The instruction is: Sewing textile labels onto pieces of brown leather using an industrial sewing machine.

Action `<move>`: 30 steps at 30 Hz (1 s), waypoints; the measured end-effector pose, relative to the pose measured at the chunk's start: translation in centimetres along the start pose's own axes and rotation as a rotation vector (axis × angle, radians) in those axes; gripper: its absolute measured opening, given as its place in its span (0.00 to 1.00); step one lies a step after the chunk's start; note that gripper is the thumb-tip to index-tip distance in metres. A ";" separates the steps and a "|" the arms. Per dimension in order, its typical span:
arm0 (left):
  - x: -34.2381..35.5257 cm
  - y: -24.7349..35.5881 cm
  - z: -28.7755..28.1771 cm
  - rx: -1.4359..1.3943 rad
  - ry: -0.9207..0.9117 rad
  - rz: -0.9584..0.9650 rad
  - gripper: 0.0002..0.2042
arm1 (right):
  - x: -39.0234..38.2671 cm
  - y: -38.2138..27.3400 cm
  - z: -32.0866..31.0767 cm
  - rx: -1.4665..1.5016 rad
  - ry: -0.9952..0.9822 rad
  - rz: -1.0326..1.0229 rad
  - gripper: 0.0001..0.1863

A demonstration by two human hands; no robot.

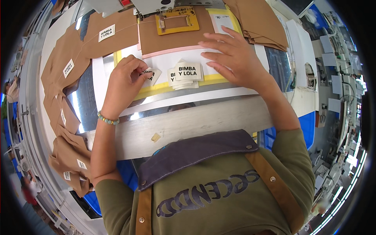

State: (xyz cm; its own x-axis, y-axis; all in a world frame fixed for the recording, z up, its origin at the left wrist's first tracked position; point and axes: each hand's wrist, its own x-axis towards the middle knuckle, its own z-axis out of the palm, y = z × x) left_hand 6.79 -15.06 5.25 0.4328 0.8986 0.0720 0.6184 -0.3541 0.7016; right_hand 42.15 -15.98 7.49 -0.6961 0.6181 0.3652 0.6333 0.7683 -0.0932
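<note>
My left hand (126,76) pinches a small off-white label with black print (150,79), tilted between thumb and fingers. Just right of it, a loose stack of similar labels (187,71) lies on a white board with yellow tape along its edge (156,91). My right hand (239,62) is open, fingers apart, over the right part of that board, beside a brown flat panel (176,43) with a pink strip at its near edge. A yellow template with a rectangular cutout (192,27) rests on that panel.
A sewing machine head (153,6) overhangs the work. Brown pieces with labels and threads (92,45) trail down the left side. More brown pieces (262,27) are stacked at upper right. A metal table edge (192,117) runs before me; blue bins (305,129) sit below. Other people appear at the far edges.
</note>
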 end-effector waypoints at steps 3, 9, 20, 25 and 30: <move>0.3 -0.5 0.9 -0.331 0.042 -0.107 0.08 | 1.5 -2.1 -0.3 0.020 0.120 -0.099 0.13; 2.3 3.1 2.1 -1.033 -0.010 -0.329 0.13 | 4.4 -4.6 1.2 -0.110 0.354 -0.255 0.13; 3.0 2.2 3.5 -1.223 -0.008 -0.383 0.11 | 5.9 -2.2 3.2 -0.191 0.384 -0.321 0.06; 3.2 1.9 2.8 -1.259 -0.025 -0.399 0.12 | 6.7 -1.7 3.3 -0.155 0.363 -0.376 0.09; 4.0 1.9 2.1 -1.120 -0.114 -0.389 0.13 | 7.5 -0.7 3.4 -0.127 0.460 -0.407 0.07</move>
State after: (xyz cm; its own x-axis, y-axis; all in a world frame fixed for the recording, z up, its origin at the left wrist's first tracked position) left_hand 11.10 -12.70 5.42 0.4336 0.8475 -0.3061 -0.1717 0.4111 0.8953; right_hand 35.30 -11.35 7.17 -0.6912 0.1237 0.7120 0.4033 0.8836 0.2380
